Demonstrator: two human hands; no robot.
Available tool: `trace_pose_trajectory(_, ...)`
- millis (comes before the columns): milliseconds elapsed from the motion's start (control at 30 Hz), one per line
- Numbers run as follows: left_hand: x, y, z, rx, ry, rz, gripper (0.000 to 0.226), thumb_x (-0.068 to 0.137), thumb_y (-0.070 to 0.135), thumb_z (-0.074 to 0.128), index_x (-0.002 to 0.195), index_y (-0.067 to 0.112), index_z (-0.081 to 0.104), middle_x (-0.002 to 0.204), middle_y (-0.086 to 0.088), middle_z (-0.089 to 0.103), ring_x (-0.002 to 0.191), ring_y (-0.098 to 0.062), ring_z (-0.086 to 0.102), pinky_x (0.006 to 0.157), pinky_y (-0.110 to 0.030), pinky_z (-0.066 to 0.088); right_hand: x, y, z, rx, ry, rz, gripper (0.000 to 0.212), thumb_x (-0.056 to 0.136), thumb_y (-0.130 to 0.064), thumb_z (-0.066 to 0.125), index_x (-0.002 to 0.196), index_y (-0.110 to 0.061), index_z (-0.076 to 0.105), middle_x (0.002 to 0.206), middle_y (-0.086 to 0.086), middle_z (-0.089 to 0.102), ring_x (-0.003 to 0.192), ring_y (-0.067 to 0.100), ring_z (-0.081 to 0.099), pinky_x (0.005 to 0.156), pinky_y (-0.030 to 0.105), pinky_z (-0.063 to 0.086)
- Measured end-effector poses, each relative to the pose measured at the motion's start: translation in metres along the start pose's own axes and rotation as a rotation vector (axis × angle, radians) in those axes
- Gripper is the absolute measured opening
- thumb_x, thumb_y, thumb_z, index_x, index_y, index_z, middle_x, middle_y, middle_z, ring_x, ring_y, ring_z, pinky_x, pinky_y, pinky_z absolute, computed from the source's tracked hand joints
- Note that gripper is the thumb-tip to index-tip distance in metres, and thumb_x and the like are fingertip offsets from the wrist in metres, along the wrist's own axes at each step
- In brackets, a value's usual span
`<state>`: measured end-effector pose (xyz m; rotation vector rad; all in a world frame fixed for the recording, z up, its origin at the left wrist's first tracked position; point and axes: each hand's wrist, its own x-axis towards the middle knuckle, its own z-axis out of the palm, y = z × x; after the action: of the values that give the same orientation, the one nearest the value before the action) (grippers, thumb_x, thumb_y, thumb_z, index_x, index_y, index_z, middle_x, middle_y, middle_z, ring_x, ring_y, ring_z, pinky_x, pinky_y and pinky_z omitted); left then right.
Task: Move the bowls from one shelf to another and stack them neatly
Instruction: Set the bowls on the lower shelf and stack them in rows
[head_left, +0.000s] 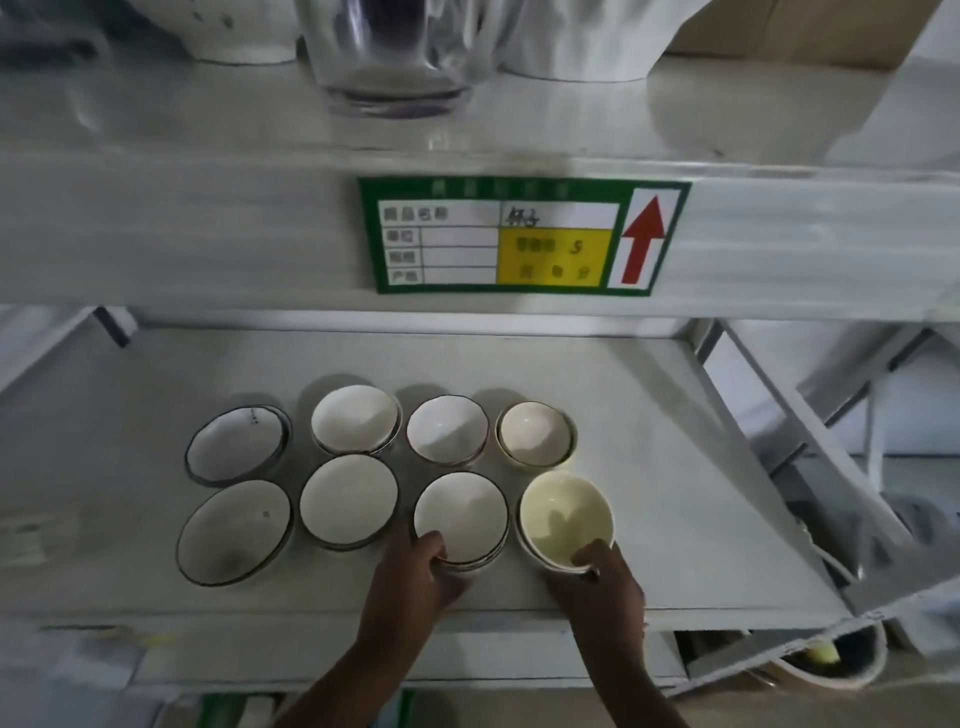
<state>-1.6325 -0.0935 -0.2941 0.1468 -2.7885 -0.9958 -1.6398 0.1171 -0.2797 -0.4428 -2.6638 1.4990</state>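
Several bowls sit in two rows on a white metal shelf. My left hand grips the near rim of a small stack of white dark-rimmed bowls in the front row. My right hand grips the near rim of a cream bowl stack at the front right. Left of these stand a white bowl and a wide dark-rimmed bowl. The back row holds a dark-rimmed bowl, a white bowl, a pink-rimmed bowl and a small pale bowl.
The shelf above carries a glass jar and white vessels, and its front edge bears a green label with a red arrow. Diagonal shelf braces run along the right side. A lower shelf lip lies below my hands.
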Motion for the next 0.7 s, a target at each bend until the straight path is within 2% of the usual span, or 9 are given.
trace_pose_trajectory(100, -0.002, 0.001, 0.003, -0.055, 0.026, -0.030, 0.037, 0.055, 0.021, 0.087, 0.073, 0.016, 0.056, 0.102, 0.000, 0.047, 0.081, -0.017, 0.055, 0.065, -0.026, 0.050, 0.004, -0.001, 0.002, 0.011, -0.015, -0.007, 0.024, 0.067, -0.013, 0.077, 0.075, -0.019, 0.055, 0.081, -0.006, 0.061, 0.074, 0.015, 0.055, 0.055, 0.014, 0.038)
trace_pose_trajectory(167, -0.003, 0.000, 0.006, -0.120, 0.033, -0.034, 0.041, 0.057, 0.012, 0.087, 0.089, 0.017, 0.061, 0.115, -0.002, 0.047, 0.098, -0.019, 0.055, 0.077, -0.022, 0.049, 0.006, 0.003, 0.005, -0.013, -0.024, -0.026, 0.026, 0.067, -0.014, 0.075, 0.081, -0.023, 0.055, 0.088, -0.010, 0.060, 0.078, 0.016, 0.055, 0.059, 0.012, 0.038)
trace_pose_trajectory(233, -0.002, -0.003, 0.008, -0.161, 0.015, -0.015, 0.057, 0.059, 0.012, 0.086, 0.108, 0.022, 0.059, 0.129, -0.006, 0.044, 0.115, -0.023, 0.051, 0.090, -0.022, 0.044, 0.009, 0.004, 0.007, -0.041, -0.042, -0.059, 0.036, 0.066, -0.013, 0.076, 0.092, -0.028, 0.056, 0.096, -0.009, 0.060, 0.080, 0.016, 0.057, 0.061, 0.010, 0.038)
trace_pose_trajectory(300, -0.001, -0.007, 0.005, -0.208, -0.018, 0.015, 0.071, 0.060, 0.026, 0.086, 0.122, 0.031, 0.051, 0.139, -0.005, 0.039, 0.126, -0.021, 0.044, 0.097, -0.019, 0.037, 0.011, 0.004, 0.005, -0.056, -0.070, -0.063, 0.052, 0.066, -0.014, 0.077, 0.109, -0.031, 0.054, 0.105, -0.009, 0.059, 0.084, 0.015, 0.058, 0.064, 0.013, 0.039)
trace_pose_trajectory(400, 0.000, -0.009, 0.000, -0.361, -0.088, -0.038, 0.093, 0.058, 0.054, 0.081, 0.139, 0.030, 0.041, 0.144, 0.008, 0.036, 0.132, -0.006, 0.037, 0.106, -0.020, 0.033, 0.016, 0.003, -0.004, 0.068, -0.176, -0.012, 0.082, 0.068, -0.016, 0.082, 0.133, -0.039, 0.038, 0.115, -0.010, 0.059, 0.096, 0.014, 0.063, 0.071, 0.020, 0.046)
trace_pose_trajectory(467, 0.001, -0.004, -0.003, -0.495, -0.111, -0.124, 0.096, 0.062, 0.053, 0.079, 0.144, 0.033, 0.033, 0.146, 0.012, 0.037, 0.133, -0.006, 0.038, 0.109, -0.028, 0.036, 0.016, 0.003, -0.010, 0.164, -0.239, -0.011, 0.089, 0.071, -0.015, 0.083, 0.138, -0.042, 0.030, 0.120, -0.009, 0.057, 0.099, 0.003, 0.064, 0.068, 0.010, 0.048)
trace_pose_trajectory(533, 0.003, 0.005, -0.008, -0.545, -0.115, -0.198, 0.093, 0.067, 0.056, 0.068, 0.147, 0.034, 0.024, 0.149, 0.015, 0.030, 0.135, -0.004, 0.034, 0.108, -0.024, 0.031, 0.015, 0.003, -0.014, 0.205, -0.255, -0.032, 0.089, 0.074, -0.011, 0.082, 0.140, -0.039, 0.029, 0.124, -0.007, 0.057, 0.102, -0.007, 0.060, 0.067, 0.002, 0.045)
trace_pose_trajectory(600, 0.009, 0.011, -0.011, -0.529, -0.100, -0.286, 0.101, 0.065, 0.061, 0.055, 0.151, 0.026, 0.016, 0.147, 0.015, 0.025, 0.135, -0.001, 0.026, 0.106, -0.018, 0.020, 0.015, 0.002, -0.015, 0.232, -0.268, -0.062, 0.089, 0.075, -0.007, 0.080, 0.142, -0.035, 0.029, 0.131, -0.004, 0.052, 0.113, 0.002, 0.055, 0.070, 0.000, 0.043)
trace_pose_trajectory(700, 0.018, 0.014, -0.013, -0.447, -0.108, -0.356, 0.084, 0.076, 0.030, 0.056, 0.151, 0.017, 0.021, 0.153, 0.000, 0.032, 0.139, -0.015, 0.031, 0.104, -0.020, 0.023, 0.018, 0.004, -0.012, 0.229, -0.260, -0.076, 0.091, 0.074, -0.005, 0.081, 0.140, -0.035, 0.027, 0.133, -0.001, 0.050, 0.117, 0.019, 0.053, 0.069, 0.000, 0.043)
